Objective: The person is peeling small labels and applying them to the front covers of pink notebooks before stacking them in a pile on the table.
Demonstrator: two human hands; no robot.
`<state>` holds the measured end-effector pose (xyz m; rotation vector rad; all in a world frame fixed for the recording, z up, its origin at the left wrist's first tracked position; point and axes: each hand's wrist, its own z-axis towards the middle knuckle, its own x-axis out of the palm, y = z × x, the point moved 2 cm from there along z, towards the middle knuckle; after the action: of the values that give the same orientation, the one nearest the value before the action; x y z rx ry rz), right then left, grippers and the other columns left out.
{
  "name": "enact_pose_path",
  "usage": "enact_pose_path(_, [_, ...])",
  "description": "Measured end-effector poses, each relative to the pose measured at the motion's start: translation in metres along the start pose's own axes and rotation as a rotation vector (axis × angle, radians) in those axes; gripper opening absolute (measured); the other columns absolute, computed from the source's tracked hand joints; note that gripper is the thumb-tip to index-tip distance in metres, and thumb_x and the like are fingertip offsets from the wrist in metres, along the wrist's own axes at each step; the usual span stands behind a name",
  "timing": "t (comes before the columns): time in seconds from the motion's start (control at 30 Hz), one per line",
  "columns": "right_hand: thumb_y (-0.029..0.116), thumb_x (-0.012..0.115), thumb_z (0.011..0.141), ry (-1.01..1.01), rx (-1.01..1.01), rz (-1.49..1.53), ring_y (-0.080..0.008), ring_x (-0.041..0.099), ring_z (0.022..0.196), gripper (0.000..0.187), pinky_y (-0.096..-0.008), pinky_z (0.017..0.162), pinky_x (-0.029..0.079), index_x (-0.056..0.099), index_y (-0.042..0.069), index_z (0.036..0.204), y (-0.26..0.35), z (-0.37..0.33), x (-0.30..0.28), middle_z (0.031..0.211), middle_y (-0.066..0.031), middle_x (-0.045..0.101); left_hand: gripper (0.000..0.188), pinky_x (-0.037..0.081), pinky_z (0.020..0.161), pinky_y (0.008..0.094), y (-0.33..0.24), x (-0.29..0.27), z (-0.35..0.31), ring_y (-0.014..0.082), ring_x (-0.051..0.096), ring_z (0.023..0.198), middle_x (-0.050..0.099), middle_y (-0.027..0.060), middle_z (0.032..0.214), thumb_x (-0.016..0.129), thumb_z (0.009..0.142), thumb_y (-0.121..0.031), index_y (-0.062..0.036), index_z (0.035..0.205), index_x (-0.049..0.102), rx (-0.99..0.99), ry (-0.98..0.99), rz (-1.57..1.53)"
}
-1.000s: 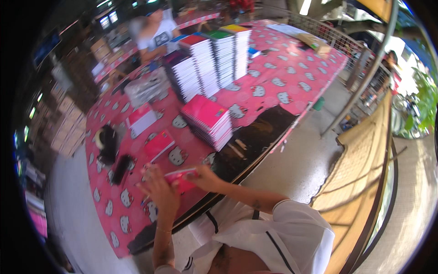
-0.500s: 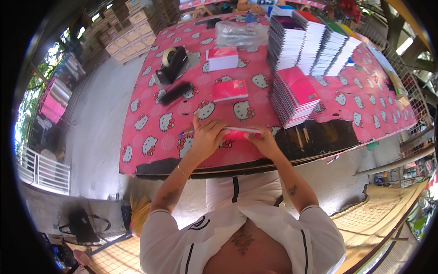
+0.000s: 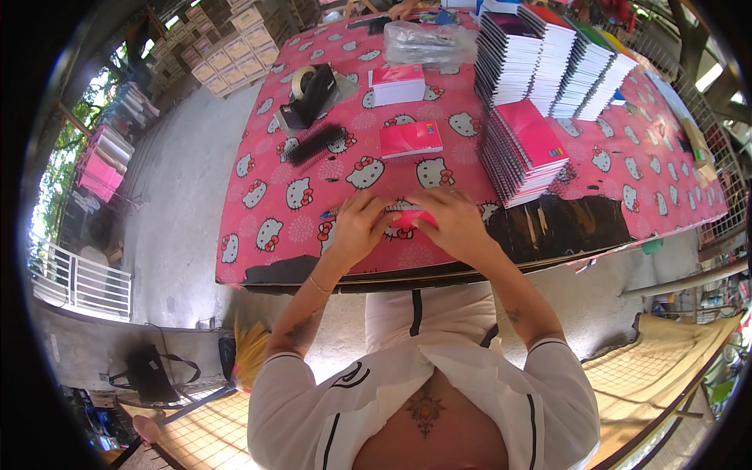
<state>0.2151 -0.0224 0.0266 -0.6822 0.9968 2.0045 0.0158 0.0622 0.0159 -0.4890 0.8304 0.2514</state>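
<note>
Near the table's front edge, my left hand (image 3: 359, 229) and my right hand (image 3: 456, 225) close from both sides on a small pink notebook (image 3: 407, 221). Its white page edge faces away from me, and my fingers cover much of it. A thin pen-like thing (image 3: 326, 214) lies by my left hand. Beyond my hands rests another pink notebook (image 3: 411, 139), lying flat. Farther back sits a pink-topped block of pages (image 3: 397, 86). A stack of pink spiral notebooks (image 3: 523, 153) rises to the right of my right hand.
A bundle of black binding coils (image 3: 316, 147) and a black tape dispenser (image 3: 312, 98) lie at left. Tall notebook stacks (image 3: 548, 66) stand back right, near a clear plastic bag (image 3: 431, 43). Torn black table surface (image 3: 556, 227) shows at front right. Another person's hand (image 3: 403, 9) appears at the far edge.
My right hand has moved farther over the notebook and closer to my left hand, hiding more of it. The whole view has shifted slightly, and the stacks stay in place.
</note>
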Motion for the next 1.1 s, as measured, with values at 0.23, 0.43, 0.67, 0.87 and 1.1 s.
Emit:
enact_pose_path(0.23, [0.017,0.071,0.085,0.056,0.13,0.041,-0.0329,0.069,0.082,0.022,-0.0452,0.07,0.054,0.071,0.011,0.107,0.003,0.007,0.016,0.094,-0.0093,0.072,0.022,0.043,0.075,0.0396,0.003,0.002,-0.003,0.0284,0.061,0.081,0.064,0.007,0.085,0.074,0.086,-0.014,-0.0075,0.106,0.069,-0.025,0.017,-0.022])
enact_pose_path(0.43, [0.019,0.069,0.088,0.135,0.168,0.118,-0.0329,0.069,0.081,0.016,-0.0457,0.068,0.055,0.072,0.01,0.101,0.005,0.018,0.013,0.092,-0.0094,0.072,0.021,0.043,0.075,0.0394,0.004,0.003,-0.002,0.0264,0.061,0.08,0.065,0.0057,0.086,0.073,0.086,-0.013,-0.0083,0.107,0.069,0.026,-0.03,-0.046])
enact_pose_path(0.67, [0.018,0.073,0.086,0.064,0.049,0.041,-0.032,0.069,0.088,0.028,-0.0432,0.075,0.055,0.069,0.01,0.112,-0.004,0.005,0.015,0.099,-0.0117,0.071,0.02,0.04,0.073,0.0396,-0.001,-0.002,-0.001,0.0249,0.06,0.082,0.066,0.0036,0.09,0.074,0.086,-0.017,-0.0118,0.106,0.071,-0.007,0.009,-0.005])
enact_pose_path(0.87, [0.01,0.074,0.09,0.123,0.447,0.873,-0.0194,0.065,0.11,0.047,-0.0338,0.094,0.051,0.059,0.004,0.134,-0.058,-0.038,0.013,0.121,-0.0128,0.069,0.023,0.038,0.084,0.044,-0.01,0.003,0.003,0.0224,0.059,0.093,0.065,0.0013,0.1,0.075,0.085,-0.022,-0.0148,0.107,0.07,0.055,-0.025,0.035])
enact_pose_path(1.1, [0.007,0.066,0.097,0.126,0.405,1.01,-0.0123,0.06,0.109,0.03,-0.0289,0.099,0.046,0.067,-0.001,0.125,-0.051,-0.043,0.04,0.119,-0.0062,0.069,0.039,0.023,0.114,0.059,-0.01,0.019,-0.001,0.0283,0.055,0.12,0.063,0.0065,0.121,0.071,0.088,-0.03,-0.012,0.122,0.063,0.036,0.071,0.155])
